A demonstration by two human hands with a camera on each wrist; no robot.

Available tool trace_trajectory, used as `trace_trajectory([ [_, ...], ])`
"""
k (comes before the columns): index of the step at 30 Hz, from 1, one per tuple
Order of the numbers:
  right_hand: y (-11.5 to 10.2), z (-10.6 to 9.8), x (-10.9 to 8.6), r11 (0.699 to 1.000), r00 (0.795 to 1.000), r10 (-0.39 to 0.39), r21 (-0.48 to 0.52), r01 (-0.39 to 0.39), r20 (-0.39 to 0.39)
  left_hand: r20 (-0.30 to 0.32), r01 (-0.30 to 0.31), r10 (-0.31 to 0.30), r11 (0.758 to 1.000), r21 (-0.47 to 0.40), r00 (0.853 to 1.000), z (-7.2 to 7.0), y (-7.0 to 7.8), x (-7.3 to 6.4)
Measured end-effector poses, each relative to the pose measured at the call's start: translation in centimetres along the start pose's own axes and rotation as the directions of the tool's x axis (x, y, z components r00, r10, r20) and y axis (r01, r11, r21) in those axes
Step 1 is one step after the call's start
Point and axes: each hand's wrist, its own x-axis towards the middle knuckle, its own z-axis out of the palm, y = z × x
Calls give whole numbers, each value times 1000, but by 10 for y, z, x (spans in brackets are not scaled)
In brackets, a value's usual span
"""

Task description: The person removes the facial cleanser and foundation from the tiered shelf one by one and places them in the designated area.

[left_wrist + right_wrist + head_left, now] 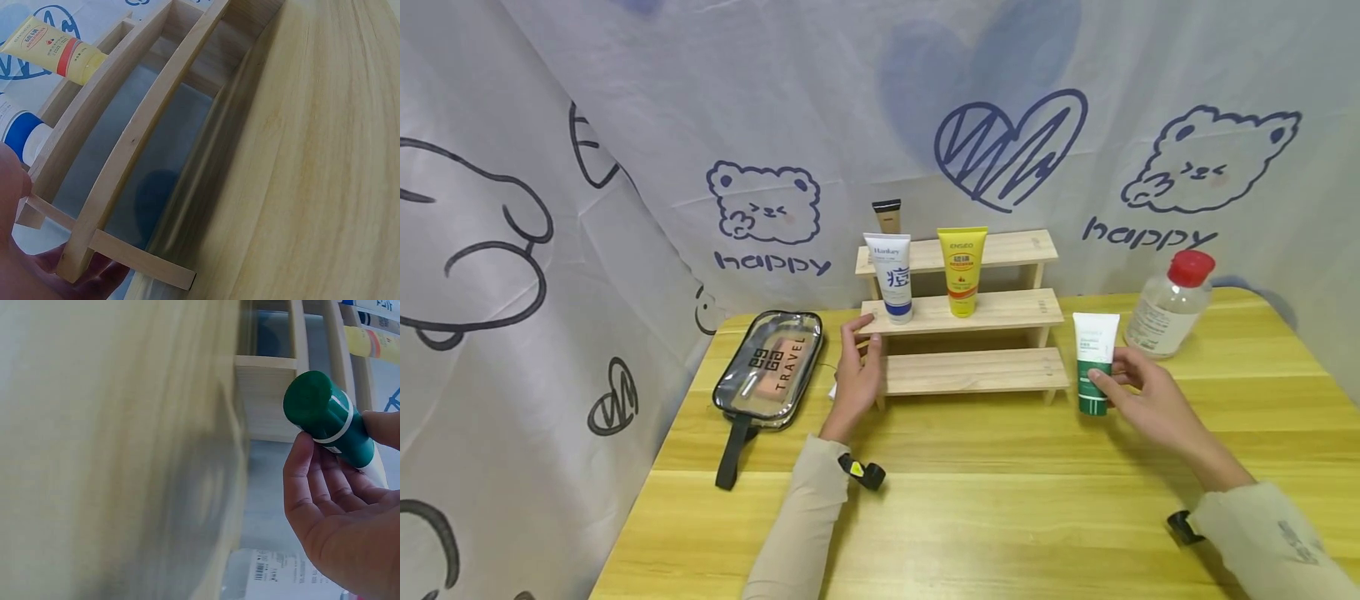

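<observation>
My right hand (1157,408) pinches a white and green squeeze tube (1095,362) between thumb and fingers, upright with its green cap down, just right of a three-tier wooden display stand (970,372). In the right wrist view the green cap (312,400) faces the camera. My left hand (857,375) holds the stand's left end, its fingers around the side in the left wrist view. On the middle tier stand a white and blue tube (891,279) and a yellow tube (962,271). A beige tube with a black end (887,217) is on the top tier, partly hidden.
A clear travel pouch (767,371) with a black strap lies left of the stand. Behind my right hand stands a clear bottle with a red cap (1168,304). A printed cloth (865,100) hangs behind the wooden table (985,500).
</observation>
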Motion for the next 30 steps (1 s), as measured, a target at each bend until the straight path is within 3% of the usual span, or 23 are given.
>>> trace_trajectory([
  [9,9,4,-1,998,1000,23,-64,-24,-15,3,2,-2,1000,-4,1000,1,1,1],
  [19,18,9,-2,994,993,95,-69,-90,68,-4,-5,5,1000,-2,1000,0,1,-1],
  [30,19,8,1,990,987,115,-100,-104,112,-1,-19,19,1000,-2,1000,0,-2,0],
])
